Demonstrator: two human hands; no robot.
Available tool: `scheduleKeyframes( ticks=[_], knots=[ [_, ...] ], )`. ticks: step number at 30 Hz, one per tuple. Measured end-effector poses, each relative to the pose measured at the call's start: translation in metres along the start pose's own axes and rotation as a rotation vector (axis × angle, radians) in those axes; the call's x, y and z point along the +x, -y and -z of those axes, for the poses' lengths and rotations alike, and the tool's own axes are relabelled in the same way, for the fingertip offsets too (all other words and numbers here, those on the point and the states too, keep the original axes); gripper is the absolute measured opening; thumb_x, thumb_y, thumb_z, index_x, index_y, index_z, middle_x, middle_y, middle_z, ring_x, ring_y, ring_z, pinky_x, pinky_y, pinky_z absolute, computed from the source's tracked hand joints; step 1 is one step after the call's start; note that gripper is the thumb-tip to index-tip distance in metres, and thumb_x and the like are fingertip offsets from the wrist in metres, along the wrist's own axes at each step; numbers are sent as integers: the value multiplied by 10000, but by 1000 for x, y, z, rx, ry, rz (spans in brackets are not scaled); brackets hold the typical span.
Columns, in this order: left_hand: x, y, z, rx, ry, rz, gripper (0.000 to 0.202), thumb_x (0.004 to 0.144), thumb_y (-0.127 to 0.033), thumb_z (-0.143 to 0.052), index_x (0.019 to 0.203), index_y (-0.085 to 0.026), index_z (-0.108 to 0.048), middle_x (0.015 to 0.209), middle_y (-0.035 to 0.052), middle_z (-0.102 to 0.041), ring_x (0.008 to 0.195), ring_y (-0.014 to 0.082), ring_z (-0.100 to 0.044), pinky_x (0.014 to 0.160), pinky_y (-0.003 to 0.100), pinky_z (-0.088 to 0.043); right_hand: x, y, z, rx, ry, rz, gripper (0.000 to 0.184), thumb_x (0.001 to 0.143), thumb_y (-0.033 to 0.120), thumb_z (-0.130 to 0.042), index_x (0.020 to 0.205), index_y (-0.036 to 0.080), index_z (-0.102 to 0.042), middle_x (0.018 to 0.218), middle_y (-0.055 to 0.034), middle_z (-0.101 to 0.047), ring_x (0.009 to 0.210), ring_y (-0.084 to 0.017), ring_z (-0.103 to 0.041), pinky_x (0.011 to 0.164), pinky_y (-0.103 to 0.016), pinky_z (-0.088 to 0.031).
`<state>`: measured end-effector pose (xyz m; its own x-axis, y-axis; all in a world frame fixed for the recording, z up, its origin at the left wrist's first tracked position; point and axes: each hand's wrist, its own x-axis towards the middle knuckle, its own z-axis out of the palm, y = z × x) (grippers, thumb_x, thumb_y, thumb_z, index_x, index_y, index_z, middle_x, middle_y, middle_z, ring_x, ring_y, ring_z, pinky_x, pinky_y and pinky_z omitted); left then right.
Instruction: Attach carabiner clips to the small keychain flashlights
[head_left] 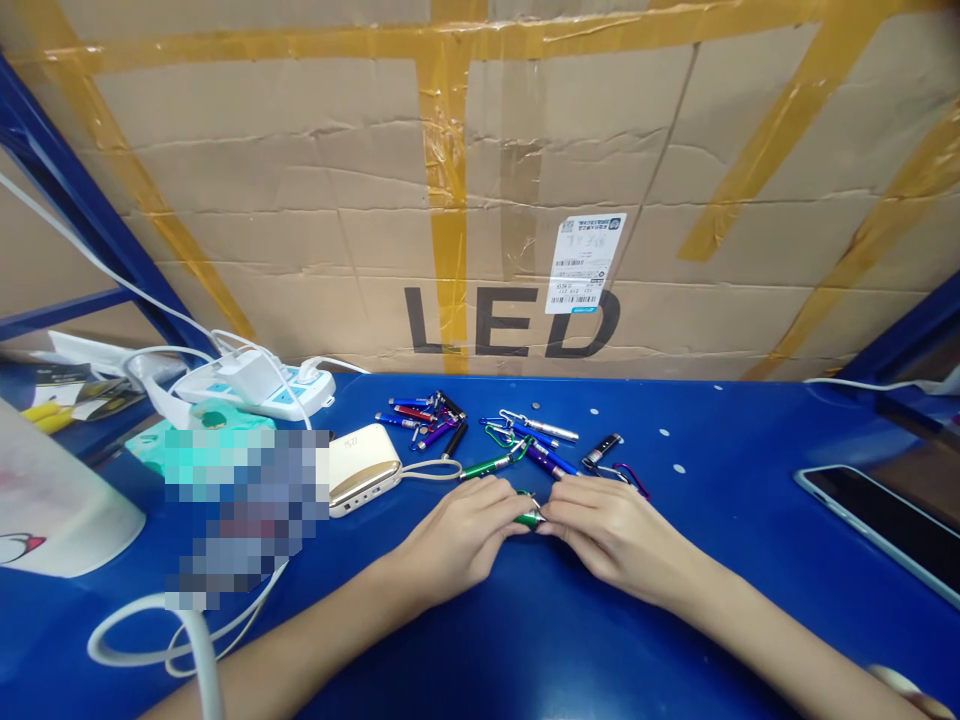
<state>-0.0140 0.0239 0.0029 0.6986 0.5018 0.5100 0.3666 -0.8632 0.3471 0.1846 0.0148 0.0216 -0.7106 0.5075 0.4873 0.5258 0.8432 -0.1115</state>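
Left hand (pixel 469 530) and right hand (pixel 600 530) both pinch a small green flashlight (pixel 529 517) low over the blue table (pixel 750 470) — fingers hide most of it. A pixelated patch (pixel 240 510) obscures items beside the power bank (pixel 364 468).

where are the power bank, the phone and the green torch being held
power bank (pixel 364 462): head view, middle of its top face
phone (pixel 889 522): head view, on its dark screen
green torch (pixel 529 519): head view, the visible bit of its barrel

Small green keychain flashlight (pixel 529 517); level, pinched between both hands.
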Motion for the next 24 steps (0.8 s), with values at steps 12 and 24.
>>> scheduleKeyframes(
  ticks=[12, 24],
  knots=[
    [-1, 0, -1, 40, -72, -49, 294, 928, -147, -355, 1122, -171, -575, 779, 71, -632, 693, 160, -553, 647, 282, -460, 4, 10, -2, 918, 202, -724, 395, 830, 482, -498, 626, 160, -603, 453, 31, -480, 398, -85, -445, 410, -198, -363],
    [1, -2, 2, -68, -13, 134, 233, 915, -174, -408, 1125, -184, -506, 979, 64, -657, 894, 168, -605, 849, 305, -472, 6, 6, -1, 935, 125, -730, 363, 808, 474, -552, 657, 153, -626, 465, 41, -488, 407, -72, -448, 434, -189, -359]
  ],
)
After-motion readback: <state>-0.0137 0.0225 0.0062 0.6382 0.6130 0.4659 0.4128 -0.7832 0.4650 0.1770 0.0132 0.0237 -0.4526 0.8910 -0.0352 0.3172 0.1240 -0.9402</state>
